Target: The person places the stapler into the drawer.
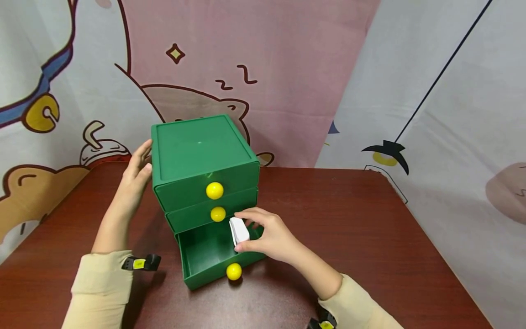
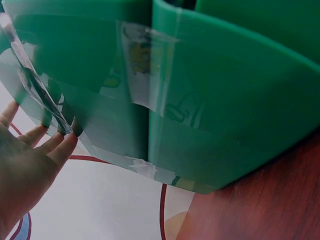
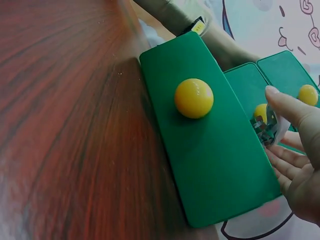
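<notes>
A green three-drawer cabinet (image 1: 197, 151) with yellow ball knobs stands on the table. Its bottom drawer (image 1: 205, 276) is pulled out, and the visible part of its floor is bare. My right hand (image 1: 271, 235) pinches a small white stapler-like object (image 1: 239, 231) between thumb and fingers, just over the opening of that drawer. Shiny metal parts of this object (image 3: 267, 129) show in the right wrist view. At the cabinet's left side is my left hand (image 1: 137, 171), and its extended fingertips touch the green wall with clear tape on it in the left wrist view.
The reddish-brown wooden table (image 1: 349, 228) extends on both sides of the cabinet. Behind it hangs a cartoon-printed curtain (image 1: 287, 68). The middle drawer's knob (image 1: 218, 214) and the top knob (image 1: 214, 190) jut out above the pulled-out drawer.
</notes>
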Available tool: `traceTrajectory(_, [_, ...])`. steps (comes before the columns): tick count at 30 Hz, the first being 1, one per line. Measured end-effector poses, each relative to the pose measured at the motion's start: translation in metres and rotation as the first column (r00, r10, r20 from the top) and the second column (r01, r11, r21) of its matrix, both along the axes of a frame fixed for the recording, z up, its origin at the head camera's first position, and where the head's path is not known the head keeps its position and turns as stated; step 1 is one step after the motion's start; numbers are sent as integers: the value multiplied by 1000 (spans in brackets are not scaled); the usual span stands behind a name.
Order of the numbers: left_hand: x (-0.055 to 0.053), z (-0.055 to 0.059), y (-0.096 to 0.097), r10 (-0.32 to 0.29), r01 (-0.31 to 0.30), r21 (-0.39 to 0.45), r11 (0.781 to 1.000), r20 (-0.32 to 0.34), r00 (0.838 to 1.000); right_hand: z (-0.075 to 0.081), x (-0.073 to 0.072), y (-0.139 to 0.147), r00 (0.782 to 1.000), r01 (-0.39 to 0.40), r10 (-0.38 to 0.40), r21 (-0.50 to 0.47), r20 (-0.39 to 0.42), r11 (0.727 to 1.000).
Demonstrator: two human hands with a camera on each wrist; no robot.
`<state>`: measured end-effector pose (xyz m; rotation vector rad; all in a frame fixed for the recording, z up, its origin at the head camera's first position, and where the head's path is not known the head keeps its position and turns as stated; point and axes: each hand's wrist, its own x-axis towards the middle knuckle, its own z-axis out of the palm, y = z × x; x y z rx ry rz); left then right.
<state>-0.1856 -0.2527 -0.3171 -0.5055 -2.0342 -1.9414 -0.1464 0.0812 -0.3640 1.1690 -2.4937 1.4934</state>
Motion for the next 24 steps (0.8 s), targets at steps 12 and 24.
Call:
traceTrajectory(12, [-1, 1, -1, 3, -4, -33, 999, -5, 1000, 0, 4, -17, 996, 42, -58, 210, 73, 977])
traceTrajectory(24, [0, 0, -1, 9, -8, -49, 999, 1, 1000, -4, 4, -19, 996, 38, -62, 292, 72, 956])
